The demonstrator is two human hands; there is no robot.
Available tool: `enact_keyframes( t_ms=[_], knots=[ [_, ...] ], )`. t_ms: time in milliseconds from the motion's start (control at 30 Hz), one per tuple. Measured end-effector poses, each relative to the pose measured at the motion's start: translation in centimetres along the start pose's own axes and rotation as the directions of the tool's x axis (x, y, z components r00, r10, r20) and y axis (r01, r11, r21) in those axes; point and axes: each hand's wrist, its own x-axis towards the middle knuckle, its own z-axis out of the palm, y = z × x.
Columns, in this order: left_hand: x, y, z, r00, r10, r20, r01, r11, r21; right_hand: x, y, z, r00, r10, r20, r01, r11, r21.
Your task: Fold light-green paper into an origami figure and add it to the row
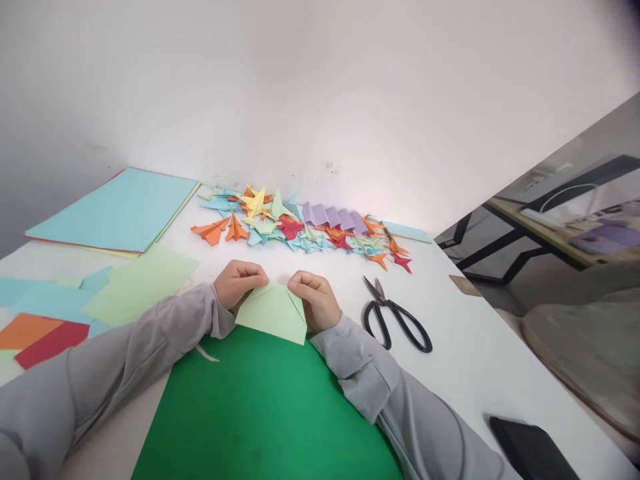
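Between my two hands is a piece of light green paper (271, 313), its upper corners folded inward so that it narrows toward the top. My left hand (240, 283) pinches the upper left edge, thumb against fingers. On the upper right edge, my right hand (317, 300) has a similar pinch. The paper is held over the far end of a green sheet (280, 407) lying on the white table (460, 373). A pair of black-handled scissors (395, 313) lies with its blades parted, to the right of my right hand.
Folded paper planes (255, 202) in many colours lie heaped along the wall, beside a purple pleated strip (335, 217). At the left are a stack of blue sheets (120, 207) and loose paper pieces (50, 293). A black phone-like object (530, 447) lies near the right edge.
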Motion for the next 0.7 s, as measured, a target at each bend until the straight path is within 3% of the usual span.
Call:
enact_keyframes(
  t_ms=[233,433,700],
  knots=[
    [-0.14,0.00,0.03,0.995,0.019,0.101,-0.033,0.989,0.143,0.21,0.85,-0.33,0.996,-0.055,0.070,0.063,0.990,-0.123],
    [-0.09,-0.38,0.09,0.982,0.023,0.186,-0.053,0.986,0.157,0.06,0.70,-0.13,0.985,-0.098,0.145,0.130,0.964,-0.232],
    [0.05,-0.35,0.11,0.974,0.058,0.221,-0.115,0.961,0.253,0.16,0.99,-0.15,0.988,-0.025,0.152,0.048,0.987,-0.151]
  ],
)
